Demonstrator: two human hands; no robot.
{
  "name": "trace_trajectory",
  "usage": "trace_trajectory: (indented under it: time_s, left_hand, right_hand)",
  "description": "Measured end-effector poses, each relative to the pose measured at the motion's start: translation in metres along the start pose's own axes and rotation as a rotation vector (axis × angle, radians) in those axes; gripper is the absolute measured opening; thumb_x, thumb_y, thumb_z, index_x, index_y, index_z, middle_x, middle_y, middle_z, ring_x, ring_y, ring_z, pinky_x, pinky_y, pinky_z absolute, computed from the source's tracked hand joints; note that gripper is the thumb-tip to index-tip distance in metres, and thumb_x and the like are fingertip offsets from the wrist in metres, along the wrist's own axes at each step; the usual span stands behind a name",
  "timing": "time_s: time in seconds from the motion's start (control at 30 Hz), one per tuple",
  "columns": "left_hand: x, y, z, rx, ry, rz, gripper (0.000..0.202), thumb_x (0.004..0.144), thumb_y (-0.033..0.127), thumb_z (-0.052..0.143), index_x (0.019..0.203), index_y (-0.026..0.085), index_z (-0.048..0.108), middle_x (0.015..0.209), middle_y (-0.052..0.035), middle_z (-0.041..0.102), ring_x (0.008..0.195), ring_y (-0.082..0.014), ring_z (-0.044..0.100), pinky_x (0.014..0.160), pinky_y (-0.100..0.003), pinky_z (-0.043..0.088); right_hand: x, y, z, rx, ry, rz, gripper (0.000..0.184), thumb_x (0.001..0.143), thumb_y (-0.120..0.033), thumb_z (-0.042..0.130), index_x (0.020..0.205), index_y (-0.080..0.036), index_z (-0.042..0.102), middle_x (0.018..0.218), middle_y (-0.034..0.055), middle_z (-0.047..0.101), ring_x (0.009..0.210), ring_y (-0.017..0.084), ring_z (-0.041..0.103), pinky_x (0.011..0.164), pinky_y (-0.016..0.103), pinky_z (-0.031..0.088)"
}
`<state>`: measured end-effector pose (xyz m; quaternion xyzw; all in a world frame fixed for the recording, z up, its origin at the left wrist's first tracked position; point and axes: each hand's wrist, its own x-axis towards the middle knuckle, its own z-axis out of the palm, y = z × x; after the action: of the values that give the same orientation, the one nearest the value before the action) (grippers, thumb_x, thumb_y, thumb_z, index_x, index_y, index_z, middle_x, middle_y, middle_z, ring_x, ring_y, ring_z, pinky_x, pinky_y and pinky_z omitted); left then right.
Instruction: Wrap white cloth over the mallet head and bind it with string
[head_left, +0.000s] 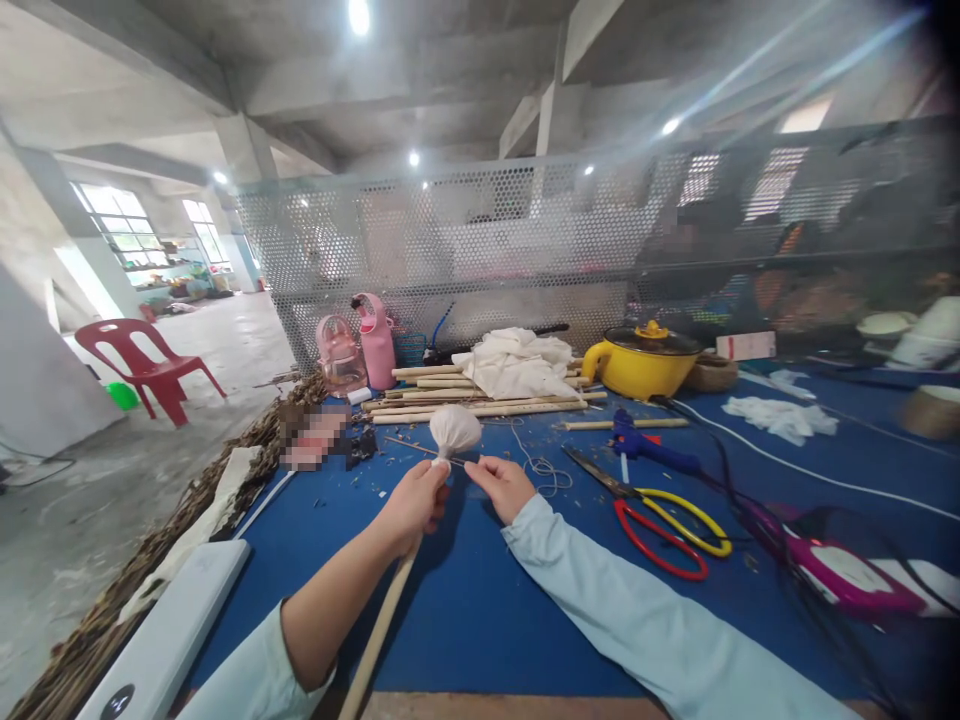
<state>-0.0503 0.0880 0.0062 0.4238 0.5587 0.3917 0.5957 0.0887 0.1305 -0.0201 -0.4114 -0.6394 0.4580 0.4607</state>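
Observation:
My left hand (pixel 417 497) is closed around the upper end of a pale wooden stick (pixel 382 628), which slants down toward the table's front edge. On top of the stick sits a round head wrapped in white cloth (pixel 454 428), gathered tight at its neck just above my fingers. My right hand (pixel 504 486) pinches a thin dark string (pixel 459 462) beside that neck, and the string reaches across to my left thumb. A loose coil of thin cord (pixel 551 474) lies on the blue table behind my right hand.
Scissors with red and yellow handles (pixel 651 520) and a blue glue gun (pixel 651 450) lie at right. Behind are several wooden sticks (pixel 480 408), white cloth (pixel 521 362), a yellow pot (pixel 649 362) and a pink bottle (pixel 377 345). Dried stalks (pixel 142 590) line the left edge.

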Motion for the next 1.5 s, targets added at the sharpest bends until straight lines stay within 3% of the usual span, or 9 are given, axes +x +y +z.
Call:
trace_trajectory:
  time_s: [0.23,0.47,0.6,0.7,0.87,1.0,1.23,1.37,1.5]
  left_hand:
    - [-0.013,0.009,-0.002,-0.192,-0.144,0.083,0.041,0.071,0.056,0.058,0.081,0.023,0.036,0.054,0.0104,0.029,0.037,-0.0022,0.021,0.033,-0.013,0.014]
    - [-0.018,0.007,0.005,-0.334,-0.191,0.104,0.037,0.073,0.048,0.060,0.079,0.023,0.033,0.056,0.0104,0.034,0.036,-0.0005,0.017,0.032,-0.011,0.011]
    - [-0.009,0.000,0.002,-0.274,-0.155,0.061,0.029,0.077,0.044,0.057,0.082,0.020,0.041,0.066,0.0038,0.048,0.039,-0.0023,0.035,0.032,-0.012,0.021]
    - [-0.003,-0.002,-0.004,-0.179,-0.152,-0.085,0.022,0.082,0.040,0.051,0.086,0.018,0.046,0.068,0.0009,0.051,0.044,-0.0055,0.044,0.036,-0.015,0.033]
    - [-0.007,0.002,-0.006,-0.179,-0.118,-0.139,0.028,0.081,0.046,0.050,0.081,0.019,0.043,0.059,0.0073,0.036,0.037,-0.0013,0.025,0.034,-0.013,0.016]
    - [-0.012,0.010,-0.006,-0.129,-0.071,-0.090,0.042,0.070,0.059,0.057,0.077,0.021,0.041,0.055,0.0090,0.030,0.036,-0.0015,0.021,0.034,-0.013,0.009]
    - [-0.011,0.034,-0.052,-0.460,-0.009,-0.020,0.028,0.085,0.046,0.045,0.076,0.019,0.042,0.050,0.0109,0.016,0.033,-0.0011,0.011,0.032,-0.011,0.004]
    - [-0.005,0.041,-0.080,-0.650,-0.051,-0.057,0.027,0.089,0.040,0.038,0.074,0.018,0.041,0.050,0.0112,0.014,0.031,-0.0006,0.013,0.031,-0.010,0.004]
    - [0.001,0.037,-0.088,-0.684,-0.057,-0.062,0.027,0.090,0.038,0.037,0.072,0.017,0.040,0.049,0.0113,0.016,0.029,-0.0004,0.017,0.030,-0.009,0.006]
  right_hand:
    - [-0.010,-0.023,-0.006,-0.170,0.091,-0.118,0.041,0.071,-0.042,0.051,0.042,-0.019,0.035,0.043,-0.0041,0.029,0.047,0.009,0.029,0.048,0.026,0.023]
    - [-0.001,-0.013,-0.006,-0.155,0.011,-0.055,0.039,0.069,-0.043,0.052,0.043,-0.019,0.037,0.043,-0.0050,0.030,0.046,0.009,0.028,0.047,0.026,0.023]
    - [0.004,-0.002,-0.006,-0.130,-0.031,0.055,0.037,0.065,-0.046,0.052,0.043,-0.019,0.039,0.041,-0.0052,0.030,0.045,0.009,0.029,0.047,0.026,0.023]
    - [0.004,0.005,-0.007,-0.152,-0.036,0.101,0.036,0.062,-0.045,0.053,0.041,-0.019,0.038,0.041,-0.0050,0.031,0.046,0.009,0.029,0.047,0.026,0.023]
    - [0.002,0.011,0.001,-0.116,-0.118,0.122,0.039,0.065,-0.047,0.053,0.043,-0.020,0.037,0.039,-0.0052,0.030,0.043,0.009,0.027,0.044,0.026,0.021]
    - [-0.003,0.006,0.007,-0.041,-0.188,-0.006,0.046,0.073,-0.052,0.048,0.046,-0.020,0.031,0.041,-0.0059,0.025,0.043,0.008,0.023,0.043,0.025,0.020]
    - [-0.029,-0.041,-0.017,-0.293,-0.179,-0.387,0.038,0.080,-0.038,0.050,0.050,-0.017,0.041,0.045,-0.0049,0.034,0.044,0.007,0.030,0.044,0.022,0.025]
    - [-0.046,-0.085,-0.046,-0.448,-0.160,-0.597,0.030,0.077,-0.031,0.057,0.054,-0.016,0.045,0.047,-0.0049,0.040,0.044,0.006,0.032,0.043,0.020,0.027]
    - [-0.073,-0.140,-0.076,-0.613,-0.033,-0.718,0.017,0.075,-0.027,0.062,0.065,-0.017,0.052,0.051,-0.0049,0.045,0.042,0.006,0.032,0.041,0.020,0.027]
